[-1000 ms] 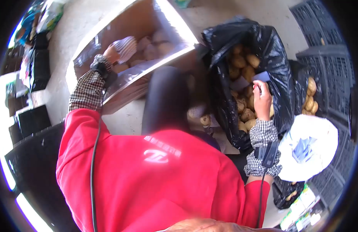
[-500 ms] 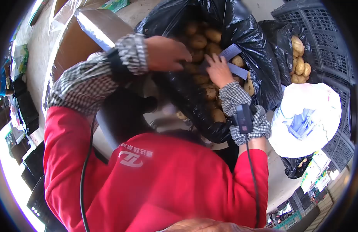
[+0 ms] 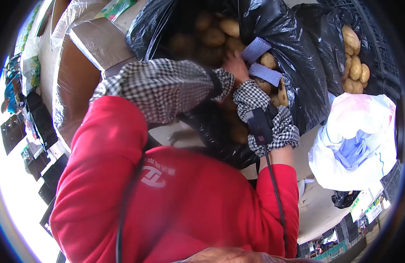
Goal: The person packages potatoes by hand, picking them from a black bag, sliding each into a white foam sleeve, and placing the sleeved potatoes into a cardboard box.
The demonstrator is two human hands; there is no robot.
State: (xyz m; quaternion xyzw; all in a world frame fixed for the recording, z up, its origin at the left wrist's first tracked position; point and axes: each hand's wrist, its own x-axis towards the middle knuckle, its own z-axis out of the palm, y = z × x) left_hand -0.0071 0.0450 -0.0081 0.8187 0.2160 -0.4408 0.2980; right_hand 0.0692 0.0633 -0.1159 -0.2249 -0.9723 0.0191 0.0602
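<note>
A black plastic bag stands wide, with several potatoes inside it. My right hand reaches down among them, beside two lilac foam net strips, an upper strip and a lower strip. Its fingertips are low between the potatoes, so its grip is not clear. My left forearm crosses the bag's mouth, and the checked cuff meets my right wrist. Little of my left hand shows; its fingers are hidden behind the sleeves.
To the right, a white plastic bag holds more lilac foam nets. Behind it a second black bag of potatoes leans near a dark plastic crate. A cardboard box wrapped in clear film stands at the left.
My left hand has moved right and down into the bag, by my right wrist. My right hand has shifted slightly left and up, away from the foam strips. The view has shifted slightly.
</note>
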